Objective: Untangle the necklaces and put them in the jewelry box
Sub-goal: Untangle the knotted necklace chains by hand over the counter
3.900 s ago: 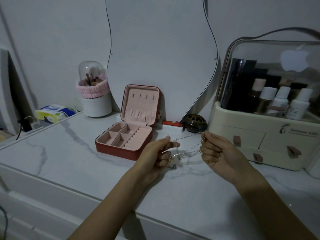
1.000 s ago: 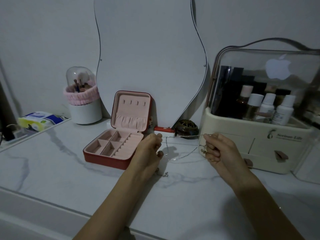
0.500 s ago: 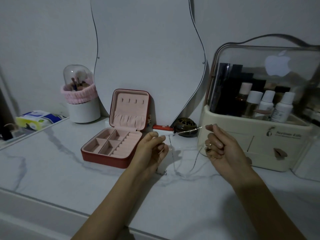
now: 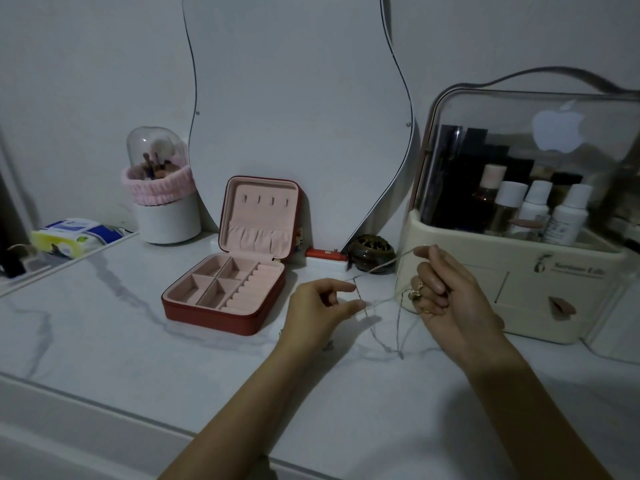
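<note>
Thin silver necklaces stretched in the air between the two hands, above the table. One strand pinched by fingertips of the left hand; another run up to the raised fingertips of the right hand, with a small gold pendant tucked against its curled fingers. Loose loops hanging down between the hands to the tabletop; how far still knotted, cannot tell.

Just left of the left hand and a little behind it, the red jewelry box, lid upright, pink lining, small square compartments and ring rolls bare.

Behind the right hand and touching distance beyond it, a cream cosmetics case with clear domed cover, several white-capped bottles and dark tubes standing inside. Between the hands, further back, a dark round ornament and a small red-and-white box at the foot of a wavy mirror.

Far left of the left hand: white cup with pink band and clear dome, makeup brushes within; beside it a tissue pack.

White marble-veined tabletop, plain grey wall, dim light.
</note>
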